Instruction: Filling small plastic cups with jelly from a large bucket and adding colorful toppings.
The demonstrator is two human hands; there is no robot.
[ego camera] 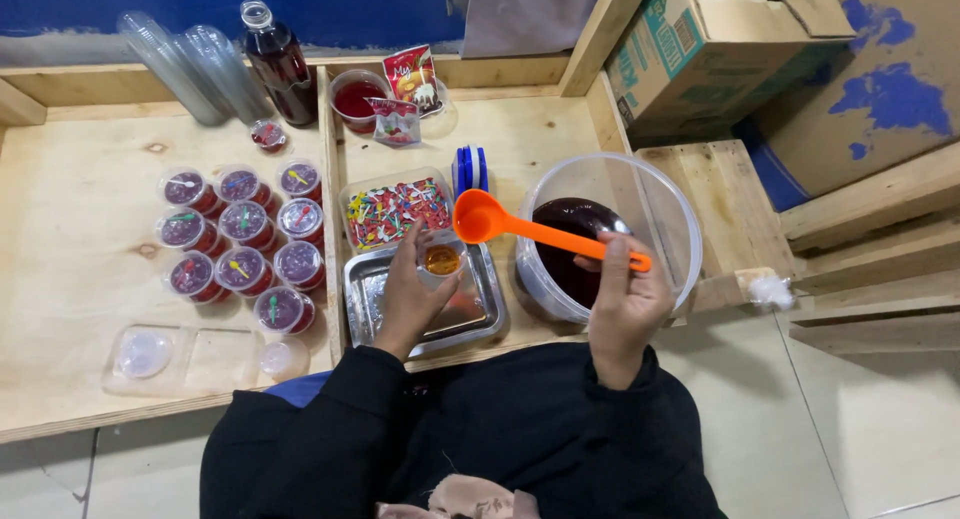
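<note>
The wooden table [80,379] fills the left and centre of the frame, split by a wooden rail. A cardboard box [700,49] is seen at the upper right. A clear tub [668,211] of dark red liquid is set right of centre. A steel tray [480,314] lies at the centre, just left of the tub. Above the tray a clear box [395,211] of small coloured picks is placed. At the upper left, stacked clear cups [185,64] are laid on their sides beside a bottle [280,64] of dark red liquid. On the left, ten lidded cups [240,241] of purple-red filling are grouped. Loose clear lids [145,354] are seen at the lower left.

The right hand [625,299] is clenched around the handle of an orange ladle [505,224]; its bowl is held above the centre of the frame, between the picks box and the tub, just over the small cup. The left hand [415,284] is closed around a small cup [442,260] holding a little amber liquid, kept over the tray's upper edge. A blue object [468,169] stands above the ladle bowl; what it is cannot be told
</note>
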